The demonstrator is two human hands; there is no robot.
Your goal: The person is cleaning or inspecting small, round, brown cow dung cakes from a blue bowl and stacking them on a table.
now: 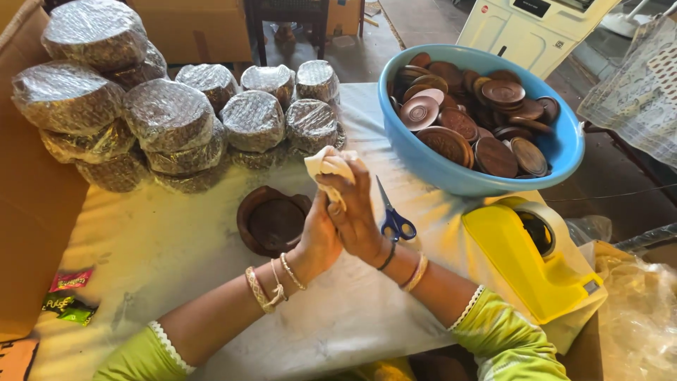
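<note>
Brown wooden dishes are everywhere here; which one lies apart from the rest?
The dark round dish on the white table, just left of the left hand. All the other bare ones are heaped in the blue tub.

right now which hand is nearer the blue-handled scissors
Right hand: its wrist lies just beside the blue-handled scissors. The left hand is pressed against the right, on its far side.

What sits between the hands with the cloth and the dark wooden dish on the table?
Nothing visible. The left hand and right hand hold the pale cloth just right of the wooden dish; the blue-handled scissors lie on the far side.
</note>
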